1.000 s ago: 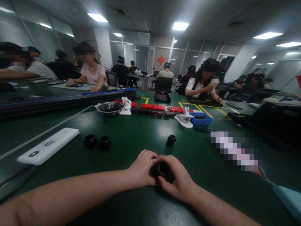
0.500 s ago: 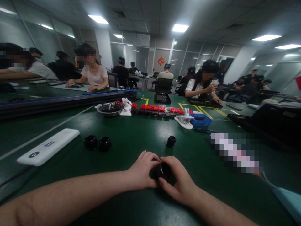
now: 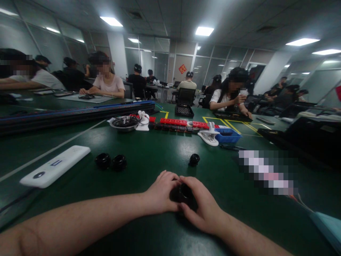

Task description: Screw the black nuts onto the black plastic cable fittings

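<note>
Low in the middle of the head view, a black hollow cylindrical part point(image 3: 185, 192) sits between my two hands, its round opening facing up toward me. My left hand point(image 3: 164, 192) is closed around its left side, the fingertips partly hidden behind it. From the right, my right hand point(image 3: 204, 202) curls thumb and fingers about the same part. Beyond my hands lies a similar small black ring-like part point(image 3: 194, 159). Two more such black parts, one point(image 3: 102, 161) and its neighbour point(image 3: 119, 163), stand side by side to the left. Their exact kind cannot be made out.
A white power bank-like box point(image 3: 57, 167) with a cable lies at left. Farther back are a metal bowl point(image 3: 124, 124), white clips point(image 3: 209, 135), red blocks point(image 3: 173, 122) and a blue bin point(image 3: 228, 135). A pixelated item point(image 3: 266, 172) lies at right. Several people sit around.
My right hand has shifted slightly left, its fingers covering more of the black part. My left hand stays nearly still. A person at far left has moved their arms.
</note>
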Tool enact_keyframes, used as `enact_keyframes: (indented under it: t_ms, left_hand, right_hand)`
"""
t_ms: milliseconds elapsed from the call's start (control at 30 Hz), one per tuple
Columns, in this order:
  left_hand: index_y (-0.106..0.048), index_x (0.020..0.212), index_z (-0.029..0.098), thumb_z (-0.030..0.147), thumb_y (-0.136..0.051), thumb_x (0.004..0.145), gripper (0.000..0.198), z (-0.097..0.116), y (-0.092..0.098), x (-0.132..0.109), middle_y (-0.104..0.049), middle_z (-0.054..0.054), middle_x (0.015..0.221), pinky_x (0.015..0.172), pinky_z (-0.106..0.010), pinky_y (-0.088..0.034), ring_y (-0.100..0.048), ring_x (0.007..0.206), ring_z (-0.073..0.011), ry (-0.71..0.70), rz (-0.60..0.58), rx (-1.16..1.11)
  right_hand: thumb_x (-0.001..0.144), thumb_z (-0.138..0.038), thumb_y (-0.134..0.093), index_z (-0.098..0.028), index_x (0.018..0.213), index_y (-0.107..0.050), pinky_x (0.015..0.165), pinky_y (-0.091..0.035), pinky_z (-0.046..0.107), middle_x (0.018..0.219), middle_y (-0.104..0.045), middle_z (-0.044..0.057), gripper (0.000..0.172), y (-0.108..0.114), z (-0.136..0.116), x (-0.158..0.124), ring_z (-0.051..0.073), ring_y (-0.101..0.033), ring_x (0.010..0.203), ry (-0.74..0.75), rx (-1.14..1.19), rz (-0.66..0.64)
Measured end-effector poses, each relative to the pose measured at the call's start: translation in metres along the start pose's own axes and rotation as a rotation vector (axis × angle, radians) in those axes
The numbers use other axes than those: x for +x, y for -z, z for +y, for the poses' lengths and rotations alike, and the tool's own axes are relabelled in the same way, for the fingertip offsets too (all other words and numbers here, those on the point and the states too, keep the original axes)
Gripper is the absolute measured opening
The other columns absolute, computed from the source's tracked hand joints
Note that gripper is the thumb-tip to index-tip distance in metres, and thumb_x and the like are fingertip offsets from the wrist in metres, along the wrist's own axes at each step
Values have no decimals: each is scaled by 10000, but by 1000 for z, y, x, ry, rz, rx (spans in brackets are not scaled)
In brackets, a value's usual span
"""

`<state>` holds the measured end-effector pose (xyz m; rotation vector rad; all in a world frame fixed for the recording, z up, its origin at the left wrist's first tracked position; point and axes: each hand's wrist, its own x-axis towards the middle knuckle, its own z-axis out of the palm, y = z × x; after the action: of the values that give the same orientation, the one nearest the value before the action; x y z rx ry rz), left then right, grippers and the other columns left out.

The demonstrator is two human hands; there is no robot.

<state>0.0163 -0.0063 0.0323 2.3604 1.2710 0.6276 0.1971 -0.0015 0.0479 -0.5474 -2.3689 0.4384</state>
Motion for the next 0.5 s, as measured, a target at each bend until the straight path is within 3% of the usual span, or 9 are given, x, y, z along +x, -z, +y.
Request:
enact_keyframes:
  t_ms: [100,200,400,500]
  left_hand:
    - [-598,973,179,418,-714,595,462,-2,-1,0,-516,-58,1055,989,-454,-237,-447,1007,-251,-16,-12,0]
    - [-598,975,198,373,-713,594,435,-1,0,0,-516,-47,1057,982,-445,-247,-443,1014,-248,-12,-17,-3]
    - [-597,967,196,373,-711,591,431,1,1,-1,-515,-37,1041,993,-451,-228,-450,1006,-245,-14,-17,-8]
    - [-610,935,190,408,-708,593,417,-1,0,-1,-512,-44,1037,996,-457,-228,-449,1008,-252,-5,-23,5]
  right_hand:
    - [716,-233,-571,-168,1237,-323,845,-444,427,1141,-508,131,581,0,0,1,260,-510,1011,-60,-27,-8]
    - [737,-216,-573,-185,1171,-383,792,-472,393,1048,-541,109,474,0,2,0,234,-540,932,-106,-14,24]
    - [762,-140,-495,-209,1205,-354,815,-466,359,1052,-536,89,470,2,3,-3,210,-533,951,-8,69,67]
    - [752,-160,-505,-187,1255,-313,882,-434,380,1159,-492,108,540,1,2,-1,225,-490,1052,9,60,0]
